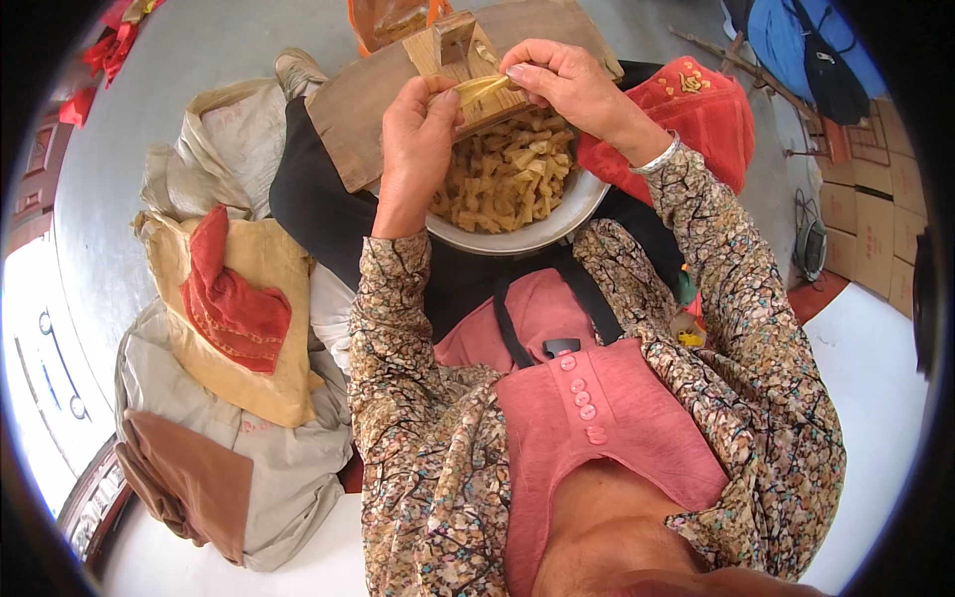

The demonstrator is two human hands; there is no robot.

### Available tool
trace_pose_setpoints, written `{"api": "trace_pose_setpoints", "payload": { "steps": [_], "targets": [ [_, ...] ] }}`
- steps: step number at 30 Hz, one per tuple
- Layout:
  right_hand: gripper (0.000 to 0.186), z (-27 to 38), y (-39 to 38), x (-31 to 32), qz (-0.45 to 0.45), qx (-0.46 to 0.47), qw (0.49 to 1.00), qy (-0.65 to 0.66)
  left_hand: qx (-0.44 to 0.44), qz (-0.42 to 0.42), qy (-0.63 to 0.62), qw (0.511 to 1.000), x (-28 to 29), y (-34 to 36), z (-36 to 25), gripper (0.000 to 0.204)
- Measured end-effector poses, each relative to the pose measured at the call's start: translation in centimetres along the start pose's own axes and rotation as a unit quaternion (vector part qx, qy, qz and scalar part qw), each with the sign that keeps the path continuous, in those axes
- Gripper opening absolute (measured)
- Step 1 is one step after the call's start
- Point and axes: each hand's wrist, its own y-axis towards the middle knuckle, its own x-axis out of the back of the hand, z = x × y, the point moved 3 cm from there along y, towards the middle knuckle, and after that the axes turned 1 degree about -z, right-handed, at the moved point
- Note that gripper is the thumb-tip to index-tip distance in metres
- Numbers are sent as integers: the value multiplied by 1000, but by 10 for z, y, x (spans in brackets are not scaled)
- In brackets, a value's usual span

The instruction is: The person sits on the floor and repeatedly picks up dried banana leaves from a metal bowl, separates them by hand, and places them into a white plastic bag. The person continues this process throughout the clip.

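Between my two hands stretches a pale yellow strip (482, 90), soft and folded, which looks like tofu skin. My left hand (420, 134) pinches one end with thumb and fingers. At the other end, the fingertips of my right hand (567, 88) are closed on it. Beneath lies a wooden board (360, 124) with a wooden frame-like block (438, 52) fixed on it. Just below my hands, a wide metal basin (517, 242) holds a heap of short, yellow-brown knotted pieces (512, 174). The board covers the basin's far part.
A red cloth (716, 129) with small yellow bits lies right of the basin. Beyond the board stands an orange bag (398, 20). Stuffed sacks (249, 398) topped with a red towel (234, 298) and a brown cloth (199, 483) are on the left. Cardboard boxes (870, 214) stand far right.
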Motion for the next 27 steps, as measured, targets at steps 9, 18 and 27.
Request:
{"api": "trace_pose_setpoints", "payload": {
  "steps": [9,18,27],
  "targets": [
    [21,-16,11,1,-30,6,998,-57,0,-9,47,999,-1,15,7,12],
    [22,-18,-21,2,-66,52,985,-150,-153,-95,360,915,14,1,5,14],
    [34,-1,-50,-30,35,-185,857,479,-54,-141,147,978,71,51,-22,19]
  ]
}}
